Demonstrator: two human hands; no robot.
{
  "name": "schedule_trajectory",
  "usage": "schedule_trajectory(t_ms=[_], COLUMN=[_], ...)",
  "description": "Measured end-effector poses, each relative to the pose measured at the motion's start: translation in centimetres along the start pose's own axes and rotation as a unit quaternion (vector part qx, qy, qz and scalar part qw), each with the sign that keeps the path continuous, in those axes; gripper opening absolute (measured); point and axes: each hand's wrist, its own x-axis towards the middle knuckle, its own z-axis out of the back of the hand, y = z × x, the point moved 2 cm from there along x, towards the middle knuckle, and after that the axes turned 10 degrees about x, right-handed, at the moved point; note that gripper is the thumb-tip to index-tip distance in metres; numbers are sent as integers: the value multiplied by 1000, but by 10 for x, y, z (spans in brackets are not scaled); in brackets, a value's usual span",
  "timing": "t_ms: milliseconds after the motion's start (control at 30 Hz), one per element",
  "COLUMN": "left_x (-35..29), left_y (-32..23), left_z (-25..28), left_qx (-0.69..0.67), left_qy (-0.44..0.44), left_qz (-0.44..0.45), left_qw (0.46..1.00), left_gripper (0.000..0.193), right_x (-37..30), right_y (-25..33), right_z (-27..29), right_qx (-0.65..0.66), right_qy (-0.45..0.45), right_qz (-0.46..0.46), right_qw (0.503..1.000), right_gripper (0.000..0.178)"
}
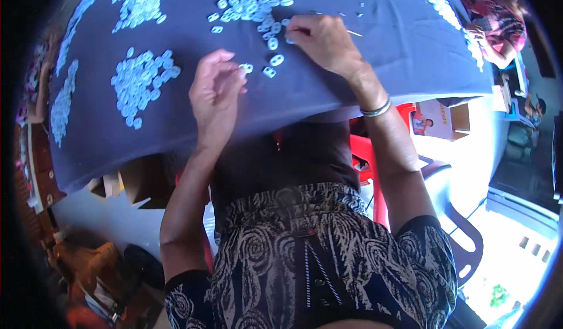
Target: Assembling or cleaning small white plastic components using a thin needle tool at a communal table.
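Observation:
Over the near part of the dark cloth, my left hand (216, 91) pinches a small pale oval piece (248, 68) with holes in it between thumb and forefinger. My right hand (325, 43) is farther right, fingers closed together with the back of the hand up. Whatever its fingertips hold is hidden. A thin light stick (355, 33) shows just past its knuckles; I cannot tell whether it is held. Between the hands lie a few loose oval pieces (277, 60), and a pile of the same pieces (249, 9) spreads just beyond.
On the dark tablecloth (410, 59), more piles of pale pieces lie at left (141, 85) and far left (145, 0). A row of pieces (440, 3) runs along the right side, where another person (498, 24) sits. A red chair (375, 176) stands below the table edge.

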Motion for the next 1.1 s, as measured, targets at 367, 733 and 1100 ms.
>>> schedule_trajectory(t_ms=[367,733,1100], left_x=[2,0,1], left_y=[1,1,2], left_z=[-4,-4,-4], left_qx=[36,31,0], left_qy=[13,-5,9], left_qz=[-45,-14,-57], left_qw=[998,999,998], left_gripper=[27,29,28], right_x=[-1,5,-1], right_y=[-75,-49,41], right_z=[62,46,-23], right_qx=[-90,-55,417], right_qy=[-122,-100,120], right_qz=[-56,-7,-27], right_qw=[987,993,901], right_gripper=[16,15,9])
